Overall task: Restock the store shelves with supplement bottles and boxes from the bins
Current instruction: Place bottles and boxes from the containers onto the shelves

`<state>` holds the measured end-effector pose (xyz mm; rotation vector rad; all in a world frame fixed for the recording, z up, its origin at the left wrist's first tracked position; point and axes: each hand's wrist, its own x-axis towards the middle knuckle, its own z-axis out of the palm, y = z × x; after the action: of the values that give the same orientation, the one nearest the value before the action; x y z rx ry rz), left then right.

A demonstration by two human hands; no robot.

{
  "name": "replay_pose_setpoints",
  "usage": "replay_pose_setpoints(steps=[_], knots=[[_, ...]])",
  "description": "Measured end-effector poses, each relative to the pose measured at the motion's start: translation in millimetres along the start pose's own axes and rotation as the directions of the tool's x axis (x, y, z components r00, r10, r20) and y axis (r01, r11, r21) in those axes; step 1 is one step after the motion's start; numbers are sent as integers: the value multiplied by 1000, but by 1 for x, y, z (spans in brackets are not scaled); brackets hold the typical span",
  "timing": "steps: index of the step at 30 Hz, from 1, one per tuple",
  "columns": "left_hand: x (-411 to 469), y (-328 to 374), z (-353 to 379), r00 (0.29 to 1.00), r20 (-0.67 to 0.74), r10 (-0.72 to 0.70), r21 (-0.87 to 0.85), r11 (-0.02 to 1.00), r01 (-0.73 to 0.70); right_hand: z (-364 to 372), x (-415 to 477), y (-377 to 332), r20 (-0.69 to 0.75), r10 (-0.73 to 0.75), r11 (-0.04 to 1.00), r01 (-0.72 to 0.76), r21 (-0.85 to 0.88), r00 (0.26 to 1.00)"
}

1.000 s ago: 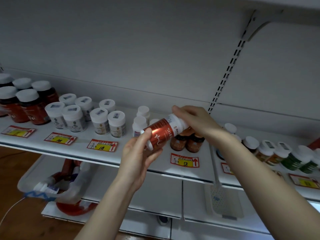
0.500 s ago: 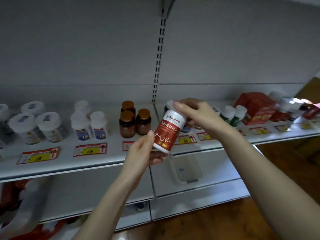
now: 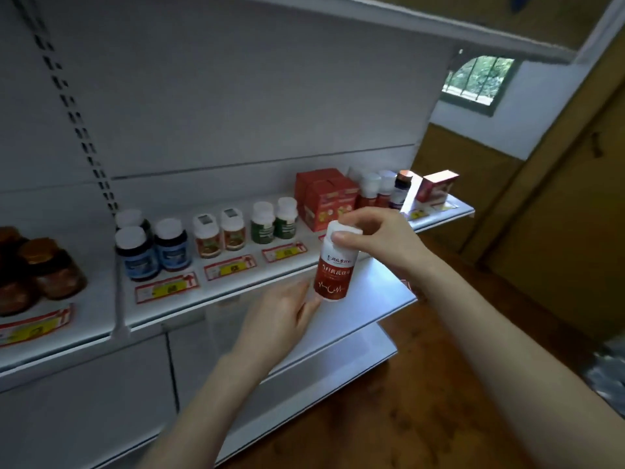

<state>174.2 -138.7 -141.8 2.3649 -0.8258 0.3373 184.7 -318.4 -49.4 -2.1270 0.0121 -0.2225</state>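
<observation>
A supplement bottle (image 3: 334,269) with a red label and a white cap stands upright in the air, in front of the white shelf (image 3: 101,309). My right hand (image 3: 378,239) pinches its cap from above with thumb and fingers. Lower left of it is my left hand (image 3: 280,314), its relaxed fingertips touching the bottle's lower side without wrapping round it. On the shelf stand rows of bottles: amber ones (image 3: 40,270), dark blue-labelled ones (image 3: 152,250), orange-labelled ones (image 3: 220,233) and green ones (image 3: 274,222). Red boxes (image 3: 324,198) sit behind the held bottle.
Beyond the red boxes are red white-capped bottles (image 3: 372,191) and a small box (image 3: 436,187) at the shelf's right end. A lower shelf (image 3: 338,336) juts out beneath my hands. Wooden floor (image 3: 406,407) and a wooden door (image 3: 558,238) lie to the right.
The view has swung right along the shelf. The bottle has gone from tilted to upright. My left hand has loosened from gripping its base to touching it with its fingertips.
</observation>
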Motion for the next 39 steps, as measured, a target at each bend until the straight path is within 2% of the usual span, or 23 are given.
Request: replay_pose_setpoints(steps=[1,5,11,15,20,23,30,39], knots=[[9,9,12,999,7,32,63,997,-32,-13,0,11,-43,-1,999,-1,-33,999],[43,32,53,980,196,-34,220,975,-10,-54,10,46,-166,-28,989,3,-148,986],[102,41,95,973,231,-16,268,962,-48,-98,51,78,-337,-34,995,2,-96,941],[155,38,121,980,197,-4,298,953,-56,-122,95,85,-395,-80,996,57,-69,915],[208,28,147,988,75,138,350,924,-156,-143,148,80,-441,-132,990,140,-14,888],[226,28,154,988,17,154,374,915,-149,-145,173,77,-452,-184,975,219,26,873],[248,34,161,995,-46,89,415,908,-62,-151,243,95,-333,-248,959,280,52,910],[241,59,192,960,-155,-232,438,855,278,-157,323,130,-22,-275,962,274,-4,961]])
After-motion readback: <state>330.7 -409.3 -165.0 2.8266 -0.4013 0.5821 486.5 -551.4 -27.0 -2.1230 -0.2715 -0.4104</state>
